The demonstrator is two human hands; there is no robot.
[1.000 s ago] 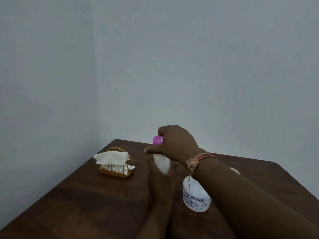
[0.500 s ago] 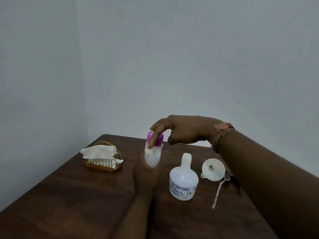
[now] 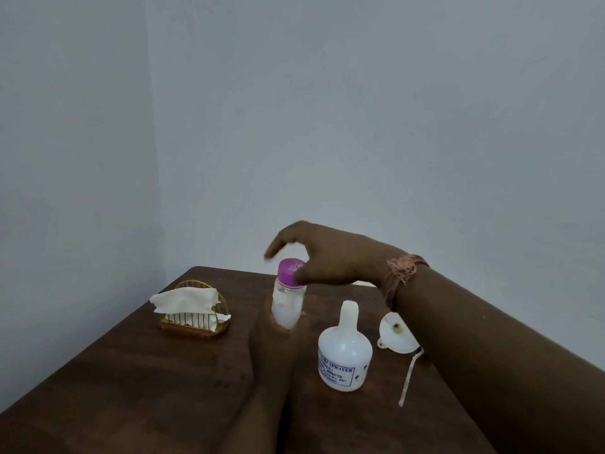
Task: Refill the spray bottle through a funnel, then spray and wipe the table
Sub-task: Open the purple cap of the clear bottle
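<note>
My left hand (image 3: 278,345) is wrapped around the lower part of a clear water bottle (image 3: 288,303) with a purple cap (image 3: 289,271), holding it upright over the brown table (image 3: 131,371). My right hand (image 3: 330,257) hovers at the cap: the thumb touches the cap's right side, and the fingers are spread and lifted just above it. A white spray bottle (image 3: 344,355) stands open-necked, without its spray head, to the right of the water bottle. A white funnel (image 3: 394,332) lies on its side beside it, partly behind my right forearm.
A gold wire holder with white tissues (image 3: 191,311) stands at the back left of the table. A thin pale tube (image 3: 409,378) lies next to the funnel, its upper end hidden by my arm. Grey walls meet in a corner behind the table.
My right hand's fingers were closed on the purple cap and have lifted off it, leaving the thumb on its side. The view has shifted so the spray bottle and funnel show fully.
</note>
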